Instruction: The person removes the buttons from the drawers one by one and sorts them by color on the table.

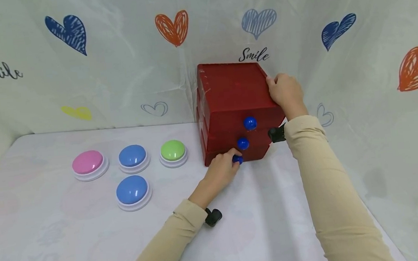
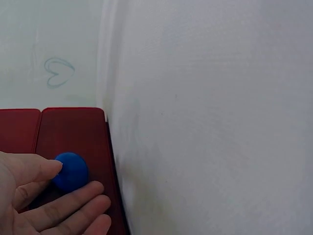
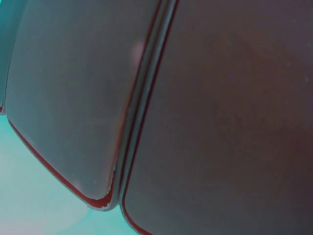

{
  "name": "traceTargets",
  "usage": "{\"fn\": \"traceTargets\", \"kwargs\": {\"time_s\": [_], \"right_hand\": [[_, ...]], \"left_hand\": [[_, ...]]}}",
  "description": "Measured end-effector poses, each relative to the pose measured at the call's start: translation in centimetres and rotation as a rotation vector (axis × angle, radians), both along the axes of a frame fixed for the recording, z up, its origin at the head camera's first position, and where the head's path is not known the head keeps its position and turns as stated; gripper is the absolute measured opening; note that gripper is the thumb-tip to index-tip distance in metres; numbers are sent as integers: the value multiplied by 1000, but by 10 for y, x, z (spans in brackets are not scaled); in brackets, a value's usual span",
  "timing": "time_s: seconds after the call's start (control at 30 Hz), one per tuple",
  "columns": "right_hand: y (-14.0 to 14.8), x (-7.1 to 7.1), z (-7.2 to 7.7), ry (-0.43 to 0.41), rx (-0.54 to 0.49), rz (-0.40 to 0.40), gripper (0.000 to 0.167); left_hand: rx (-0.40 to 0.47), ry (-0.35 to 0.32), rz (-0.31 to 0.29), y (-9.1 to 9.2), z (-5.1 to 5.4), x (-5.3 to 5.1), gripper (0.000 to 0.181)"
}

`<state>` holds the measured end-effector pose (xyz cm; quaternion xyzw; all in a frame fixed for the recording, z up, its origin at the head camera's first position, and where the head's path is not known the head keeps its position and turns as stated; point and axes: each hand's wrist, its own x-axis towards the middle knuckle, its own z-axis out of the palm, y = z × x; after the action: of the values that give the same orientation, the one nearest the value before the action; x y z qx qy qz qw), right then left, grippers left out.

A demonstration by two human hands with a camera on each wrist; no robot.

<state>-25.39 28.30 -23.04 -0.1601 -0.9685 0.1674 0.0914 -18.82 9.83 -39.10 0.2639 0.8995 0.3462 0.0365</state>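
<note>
Pale sheeting printed with hearts hangs behind the white table; the red drawer box stands near it, right of centre. My left arm slants up to the box's front, and my left hand pinches the lowest blue knob — thumb against it, partly hiding it from above. Reaching higher, my right hand rests on the box's top right edge; whether those fingers clamp it I cannot tell. Off to the left — well apart — sit pink, green and two blue buttons.
</note>
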Motion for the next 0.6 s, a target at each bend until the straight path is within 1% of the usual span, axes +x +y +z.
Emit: {"fn": "traceTargets", "kwargs": {"time_s": [0.27, 0.37, 0.47, 0.6], "right_hand": [[-1, 0, -1, -4, -14, 0, 49], [-2, 1, -1, 0, -8, 7, 48], [-1, 1, -1, 11, -5, 15, 48], [0, 1, -1, 11, 3, 14, 48]], "left_hand": [[-10, -9, -4, -2, 1, 1, 28], [-14, -6, -5, -3, 1, 3, 27], [-19, -2, -18, -4, 1, 8, 27], [-37, 4, -36, -5, 0, 17, 28]]}}
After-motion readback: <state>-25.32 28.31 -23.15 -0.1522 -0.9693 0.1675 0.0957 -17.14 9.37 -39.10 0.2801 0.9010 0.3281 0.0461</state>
